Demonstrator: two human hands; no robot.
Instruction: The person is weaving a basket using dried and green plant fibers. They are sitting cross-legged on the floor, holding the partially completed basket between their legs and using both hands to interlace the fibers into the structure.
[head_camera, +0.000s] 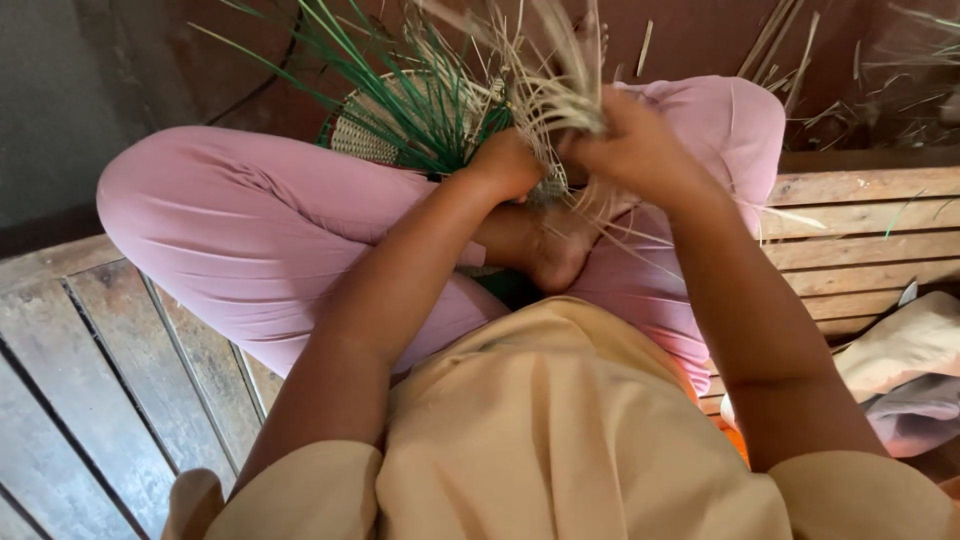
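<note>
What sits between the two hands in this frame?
In the head view, the left hand and right hand nearly meet; between them lies only the woven basket piece with its pale loose straw strands, gripped by both.

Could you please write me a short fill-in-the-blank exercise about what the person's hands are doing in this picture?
1. The right hand has a grip on a bundle of pale, dry ____ strands.
2. The loose strips fanning out beside the left hand are ____ in colour.
3. The person sits cross-legged in ____ trousers.
4. The platform under the person is made of ____ planks.

Missing words: straw; green; pink; wooden
</note>
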